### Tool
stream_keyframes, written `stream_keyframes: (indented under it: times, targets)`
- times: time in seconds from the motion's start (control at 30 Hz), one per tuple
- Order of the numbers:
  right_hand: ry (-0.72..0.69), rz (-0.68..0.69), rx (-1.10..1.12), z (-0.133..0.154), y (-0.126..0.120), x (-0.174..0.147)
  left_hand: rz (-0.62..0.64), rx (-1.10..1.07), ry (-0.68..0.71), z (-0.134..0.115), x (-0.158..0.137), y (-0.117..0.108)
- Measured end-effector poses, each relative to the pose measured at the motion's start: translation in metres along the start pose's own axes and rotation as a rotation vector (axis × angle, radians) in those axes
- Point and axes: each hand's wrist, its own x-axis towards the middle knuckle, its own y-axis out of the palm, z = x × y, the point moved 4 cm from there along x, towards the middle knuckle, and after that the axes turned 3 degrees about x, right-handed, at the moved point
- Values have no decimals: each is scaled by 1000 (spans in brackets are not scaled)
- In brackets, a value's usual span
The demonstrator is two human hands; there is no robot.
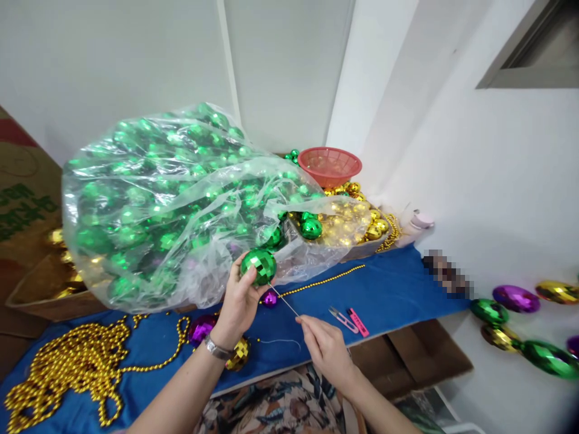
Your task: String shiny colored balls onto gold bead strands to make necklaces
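A shiny green faceted ball (261,264) rests in the fingers of my left hand (239,307), above the blue cloth. From its lower right side runs a thin, straight needle-like rod (284,299), whose far end my right hand (326,349) pinches between thumb and finger. Behind my left wrist lie a purple ball (201,329) and a gold ball (239,354), both partly hidden. A small purple ball (270,299) sits just beneath the green one, beside a straight string of gold beads (323,281). A loose white thread (283,342) curls on the cloth.
A big clear bag (149,199) of green balls fills the back left. Gold balls (375,228) and a red basket (330,169) are behind. Thread snips (342,320) and a pink cutter (358,322) lie right; heaped gold beads (72,367) left. Coloured balls (515,299) hang far right.
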Motion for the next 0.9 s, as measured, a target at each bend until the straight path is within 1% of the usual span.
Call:
stream_keyframes:
  times: [0.13,0.23,0.33,0.43,0.5,0.63,0.77,0.9]
  targets:
    - [4,-1,-34,-2,4,3,46,215,116,11,-16,3]
    - [12,2,-60,-4,8,5,104,302,128,22,-30,4]
    - [8,20,-67,-5,12,4,113,223,44,28,-38,2]
    - [-17,19,-51,-5,13,1,124,134,-18,27,-42,0]
    - [-21,13,-44,-6,13,-1,142,137,-8,26,-43,-2]
    - [-24,17,-18,-7,12,-4,170,211,84,27,-47,-8]
    - [-18,24,27,-9,13,-8,150,191,95,33,-51,-16]
    - [-27,33,19,-8,14,-8,171,212,118,33,-53,-17]
